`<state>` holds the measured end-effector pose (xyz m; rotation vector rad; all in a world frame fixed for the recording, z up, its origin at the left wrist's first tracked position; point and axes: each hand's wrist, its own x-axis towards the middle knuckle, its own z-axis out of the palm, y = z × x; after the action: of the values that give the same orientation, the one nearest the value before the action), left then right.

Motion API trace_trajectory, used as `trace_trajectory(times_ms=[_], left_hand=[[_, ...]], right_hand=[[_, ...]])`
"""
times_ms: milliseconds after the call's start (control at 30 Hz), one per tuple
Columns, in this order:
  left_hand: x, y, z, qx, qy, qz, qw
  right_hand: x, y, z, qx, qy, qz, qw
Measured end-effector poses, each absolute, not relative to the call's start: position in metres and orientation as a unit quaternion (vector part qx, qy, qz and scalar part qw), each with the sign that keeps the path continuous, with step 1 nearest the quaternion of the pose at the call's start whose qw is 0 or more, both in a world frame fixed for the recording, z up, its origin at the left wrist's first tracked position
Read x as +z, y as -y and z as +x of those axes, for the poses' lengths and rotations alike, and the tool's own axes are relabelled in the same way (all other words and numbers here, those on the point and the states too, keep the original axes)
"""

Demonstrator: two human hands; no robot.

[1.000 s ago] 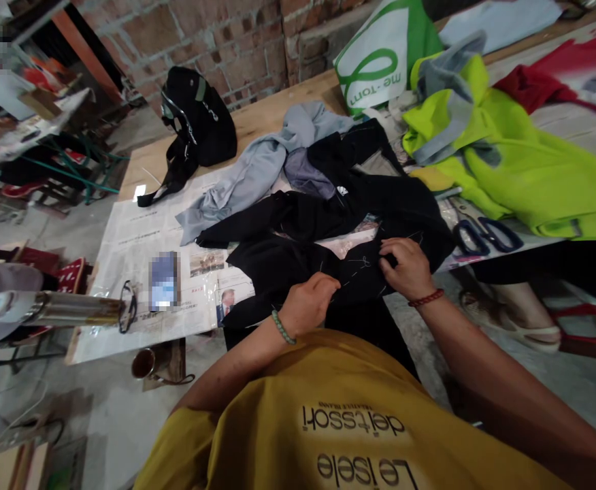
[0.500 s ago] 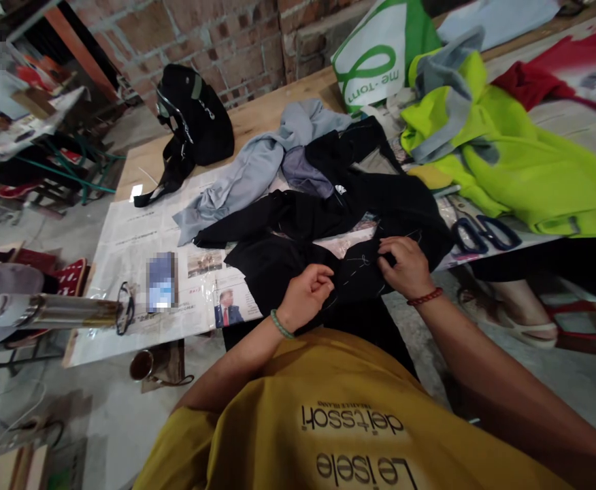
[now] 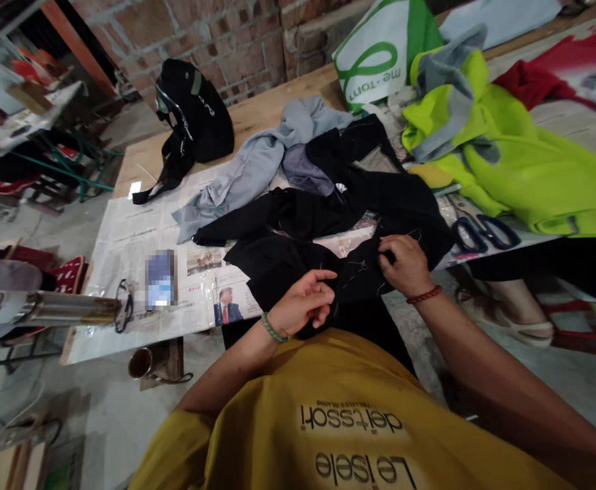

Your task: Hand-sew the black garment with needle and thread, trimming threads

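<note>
"What's on the table (image 3: 262,107)?"
"I see newspaper (image 3: 117,245) spread over its wood, a black bag (image 3: 209,126) at the back."
"Nearer?"
"I make out a black garment (image 3: 379,194), blue-handled scissors (image 3: 483,235) just beside it."

A soft, matte black cloth garment (image 3: 277,262) lies rumpled across the near middle. White dashed stitching (image 3: 352,279) (loosely looped at its far end) marks its near right part.

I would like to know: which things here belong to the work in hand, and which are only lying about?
Seemingly part of the work:
black cloth, right hand on it, left hand close by
white stitches in the cloth
perhaps blue-handled scissors

Seemingly only lying about:
black bag
green-and-white bag
yellow-green garment
light grey cloth
</note>
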<state>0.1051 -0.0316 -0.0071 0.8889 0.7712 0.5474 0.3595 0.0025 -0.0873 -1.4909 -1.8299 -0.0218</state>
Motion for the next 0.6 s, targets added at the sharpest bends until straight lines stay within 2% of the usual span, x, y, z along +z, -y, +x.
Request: trace_trajectory(times_ms=[133, 333, 600], left_hand=[[-0.010, 0.035, 0.107, 0.199, -0.420, 0.535, 0.705], [0.000, 0.050, 0.103, 0.279, -0.418, 0.578, 0.643], [0.019, 0.077, 0.068, 0.327, -0.405, 0.551, 0.652]], right_hand=[[-0.088, -0.003, 0.360, -0.009, 0.718, -0.584, 0.378], [-0.090, -0.003, 0.361, 0.003, 0.723, -0.577, 0.379], [-0.089, -0.003, 0.360, 0.001, 0.717, -0.585, 0.379]])
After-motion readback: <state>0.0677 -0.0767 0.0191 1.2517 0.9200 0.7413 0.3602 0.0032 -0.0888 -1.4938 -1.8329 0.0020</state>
